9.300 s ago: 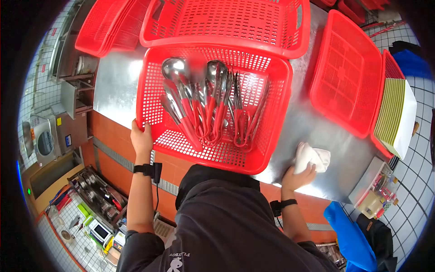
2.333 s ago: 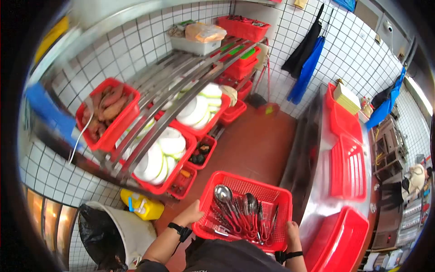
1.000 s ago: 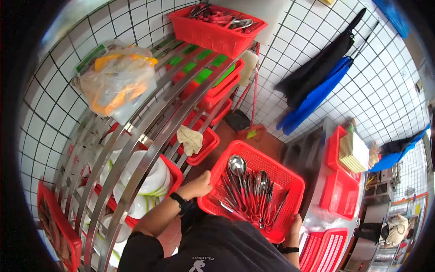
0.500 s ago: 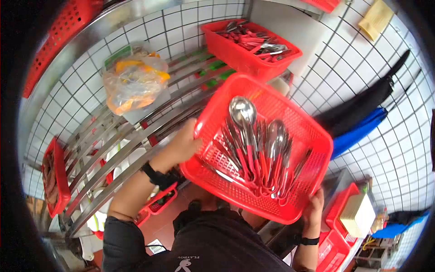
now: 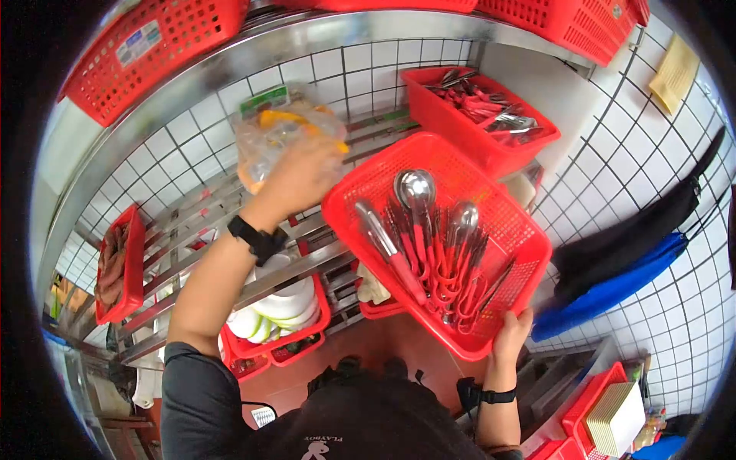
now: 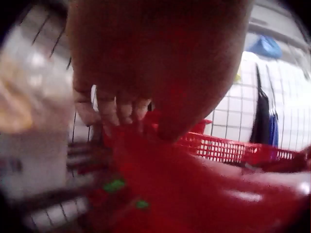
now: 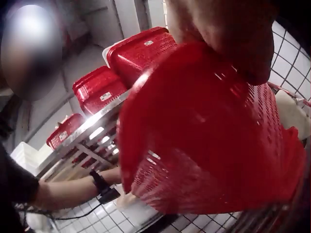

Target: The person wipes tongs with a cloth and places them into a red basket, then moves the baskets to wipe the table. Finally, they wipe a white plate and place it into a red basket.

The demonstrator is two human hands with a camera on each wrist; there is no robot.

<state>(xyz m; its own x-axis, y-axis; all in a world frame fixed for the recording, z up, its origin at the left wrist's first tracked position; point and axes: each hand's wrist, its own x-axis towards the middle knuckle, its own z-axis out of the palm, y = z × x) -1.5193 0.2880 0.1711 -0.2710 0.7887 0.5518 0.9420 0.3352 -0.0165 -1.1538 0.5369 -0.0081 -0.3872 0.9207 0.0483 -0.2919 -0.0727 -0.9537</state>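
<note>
A red perforated basket (image 5: 429, 153) is held tilted in front of the slatted metal rack. Inside lie two ladles (image 5: 415, 188) and several tongs (image 5: 391, 253) with red handles. My left hand (image 5: 300, 175) is at the basket's far-left rim, overlapping a clear plastic bag (image 5: 261, 138) behind it. In the left wrist view, fingers (image 6: 124, 109) and thumb come down on either side of the red rim. My right hand (image 5: 512, 336) grips the near-right corner, thumb over the rim; the right wrist view shows that hand (image 7: 228, 34) above the basket's wall (image 7: 194, 121).
Another red bin (image 5: 452, 115) full of red-handled utensils stands on the rack just beyond the basket. Red baskets (image 5: 169, 54) line the shelf overhead. White dishes (image 5: 287, 307) sit below the slats (image 5: 172, 264). Aprons (image 5: 613, 268) hang right; stacked trays (image 5: 613, 418) stand lower right.
Earlier the basket sat on the steel table, with a white cloth in my right hand. Both hands then carried it to the rack; lately my left hand has slid farther along the rim.
</note>
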